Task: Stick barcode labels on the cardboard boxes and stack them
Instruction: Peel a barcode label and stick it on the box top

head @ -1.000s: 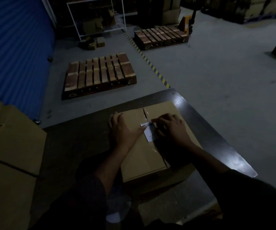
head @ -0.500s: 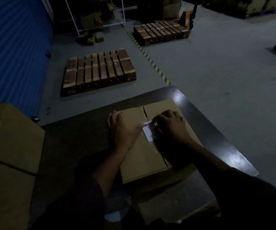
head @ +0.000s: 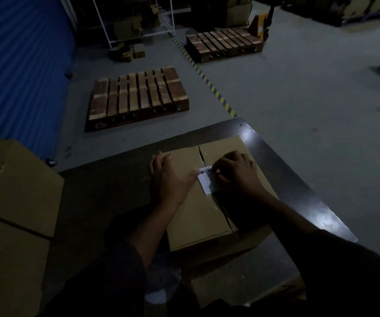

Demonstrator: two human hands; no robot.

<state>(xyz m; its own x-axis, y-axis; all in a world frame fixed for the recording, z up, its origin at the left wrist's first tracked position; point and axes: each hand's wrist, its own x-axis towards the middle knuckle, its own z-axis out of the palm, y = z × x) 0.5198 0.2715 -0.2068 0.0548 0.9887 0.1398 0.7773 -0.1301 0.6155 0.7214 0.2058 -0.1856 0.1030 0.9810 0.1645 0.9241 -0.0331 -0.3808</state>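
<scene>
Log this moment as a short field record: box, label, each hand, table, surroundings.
box: cardboard box lies flat on the table, taped seam on top
label: white barcode label on the box top, across the seam, partly under the right fingers
left hand: left hand rests flat on the box, thumb tip at the label's left edge
right hand: right hand presses the label with bent fingers
table: dark table, glossy at its right edge
surroundings: stacked boxes at left; two wooden pallets on the floor beyond
</scene>
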